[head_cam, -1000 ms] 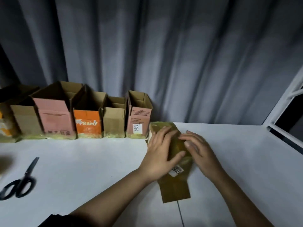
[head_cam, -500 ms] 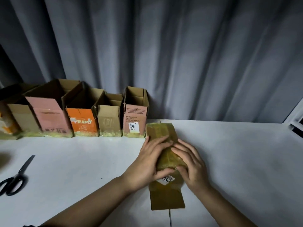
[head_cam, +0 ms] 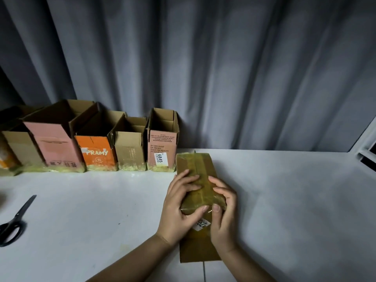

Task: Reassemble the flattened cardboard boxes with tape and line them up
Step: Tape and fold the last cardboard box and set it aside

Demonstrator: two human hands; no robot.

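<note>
A narrow brown cardboard box (head_cam: pixel 195 165) lies lengthwise on the white table (head_cam: pixel 284 200), its upturned bottom covered with glossy yellowish tape. My left hand (head_cam: pixel 181 208) grips its left side, fingers across the taped top and thumb on the near face. My right hand (head_cam: pixel 223 216) grips the right side, thumb pressing beside the left thumb. A white label (head_cam: pixel 201 225) shows between the hands. An open flap (head_cam: pixel 198 249) sticks out toward me.
Several assembled open-topped boxes stand in a row along the curtain at back left, ending with a pink box (head_cam: pixel 162 145) next to the one I hold. Black scissors (head_cam: pixel 14 222) lie at the left edge. A white window frame (head_cam: pixel 366 143) is at far right.
Both hands slid toward me along the box and now curl round its near taped end, thumbs pressing the front. The camera view shifted slightly.
</note>
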